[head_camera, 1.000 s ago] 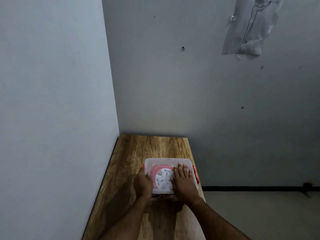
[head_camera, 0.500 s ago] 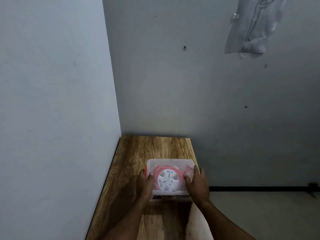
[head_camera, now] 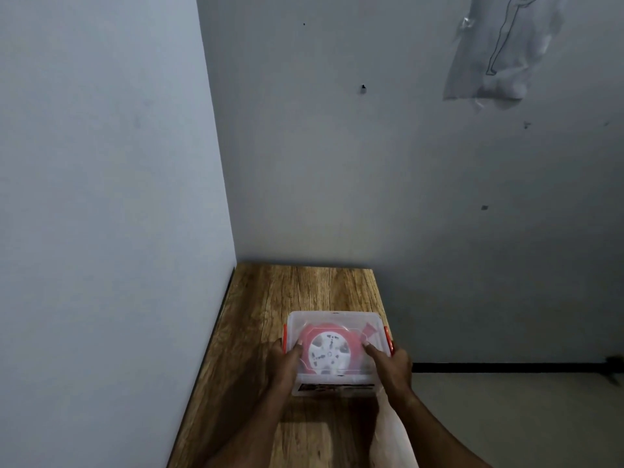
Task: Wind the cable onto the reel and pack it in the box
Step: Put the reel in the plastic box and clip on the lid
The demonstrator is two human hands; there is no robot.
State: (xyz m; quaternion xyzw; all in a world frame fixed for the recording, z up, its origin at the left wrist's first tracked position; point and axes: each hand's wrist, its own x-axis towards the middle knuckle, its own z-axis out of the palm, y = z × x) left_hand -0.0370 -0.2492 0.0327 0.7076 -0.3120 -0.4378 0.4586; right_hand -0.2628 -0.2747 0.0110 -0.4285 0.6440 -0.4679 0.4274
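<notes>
Reel (head_camera: 329,353), pink with a white hub, lies flat inside the clear plastic box (head_camera: 337,320), seen through the closed translucent lid. The box sits on the wooden counter (head_camera: 297,292) toward its right edge, and orange latches show on its left and right ends.

Nearest the camera, two bare forearms come in from about 6 o'clock and reach the box from either side. The left hand (head_camera: 285,364) grips the box at its 9 o'clock side: the thumb lies over the lid near the reel's rim while the other fingers curl down round the left wall. The right hand (head_camera: 393,366) grips the 3 o'clock side in the same way, thumb on the lid just beside the reel, the other fingers wrapped round the right wall below the orange latch (head_camera: 389,339). A label strip shows on the near wall of the box between the two wrists, too blurred to read.

Past the box, at 12 o'clock, bare wood runs to the corner where two grey walls meet. On the far wall at about 1 o'clock hangs a crumpled sheet (head_camera: 499,52) with a line drawing of a figure. At 3 o'clock the floor lies beyond the counter edge, with a dark skirting line at the wall's foot.
</notes>
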